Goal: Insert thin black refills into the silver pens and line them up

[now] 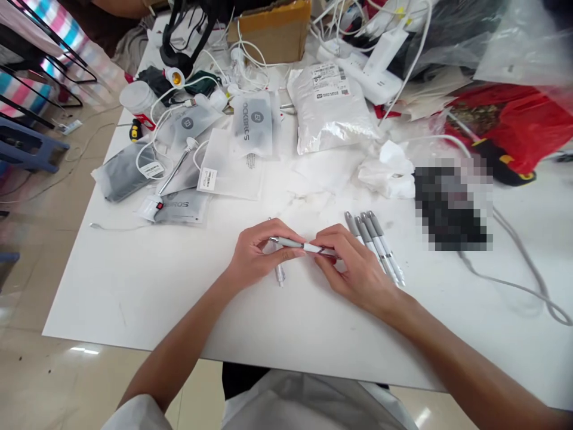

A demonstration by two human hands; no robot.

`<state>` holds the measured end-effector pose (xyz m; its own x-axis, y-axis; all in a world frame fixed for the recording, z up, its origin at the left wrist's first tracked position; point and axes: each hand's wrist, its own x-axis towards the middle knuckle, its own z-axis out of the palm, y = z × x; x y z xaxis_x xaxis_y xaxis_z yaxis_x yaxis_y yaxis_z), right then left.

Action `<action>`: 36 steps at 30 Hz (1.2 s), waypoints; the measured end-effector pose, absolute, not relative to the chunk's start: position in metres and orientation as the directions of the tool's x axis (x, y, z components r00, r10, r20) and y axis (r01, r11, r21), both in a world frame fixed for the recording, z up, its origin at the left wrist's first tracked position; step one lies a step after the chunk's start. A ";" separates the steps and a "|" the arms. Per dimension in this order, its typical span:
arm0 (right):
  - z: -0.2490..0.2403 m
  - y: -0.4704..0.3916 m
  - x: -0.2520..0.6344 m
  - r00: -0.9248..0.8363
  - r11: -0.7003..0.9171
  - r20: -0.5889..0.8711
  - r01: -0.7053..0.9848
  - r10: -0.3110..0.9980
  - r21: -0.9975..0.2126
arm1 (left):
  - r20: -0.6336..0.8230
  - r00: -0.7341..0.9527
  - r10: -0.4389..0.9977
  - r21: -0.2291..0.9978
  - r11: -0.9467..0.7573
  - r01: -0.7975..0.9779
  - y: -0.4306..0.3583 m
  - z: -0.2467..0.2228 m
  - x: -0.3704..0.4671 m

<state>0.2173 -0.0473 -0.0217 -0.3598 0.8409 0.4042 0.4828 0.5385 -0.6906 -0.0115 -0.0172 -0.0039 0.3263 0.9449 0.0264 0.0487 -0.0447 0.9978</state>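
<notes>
Between both hands a white and grey pen (290, 242) is held level, its silver tip pointing left. My left hand (257, 254) pinches the grey grip end with thumb and fingers. The other end is in the closed fingers of my right hand (353, 263), which partly hide it. Under the held pen and beside my left hand, another pen (280, 275) lies on the white table (170, 292), partly covered by the hand. Just beyond my right hand several similar pens (376, 239) lie side by side, grey ends pointing away from me.
Packaged pouches (255, 122) and a white plastic parcel (331, 110) lie farther back. A power strip (376, 80) with cables, a cardboard box (273, 33) and crumpled tissue (389, 173) are behind. A blurred dark object (452, 206) with a cable and a red bag (537, 119) lie right.
</notes>
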 end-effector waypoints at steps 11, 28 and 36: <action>-0.023 -0.040 0.217 -0.289 0.546 0.467 0.529 0.836 -0.649 | 0.290 0.329 0.899 0.917 -0.359 0.172 -0.010 -0.026 -0.018; -0.017 -0.036 0.226 -0.267 0.519 0.446 0.469 0.854 -0.714 | 0.494 0.338 0.802 0.766 -0.584 0.267 -0.004 -0.029 -0.021; -0.015 -0.039 0.223 -0.176 0.363 0.318 0.397 0.931 -0.843 | 0.519 0.282 0.807 0.760 -0.587 0.279 -0.009 -0.028 -0.014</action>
<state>0.2234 -0.0395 -0.0145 -0.1765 0.9315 0.3182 0.3970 0.3632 -0.8429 -0.0140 -0.0089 -0.0280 0.2817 0.8070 0.5191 0.2791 -0.5865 0.7603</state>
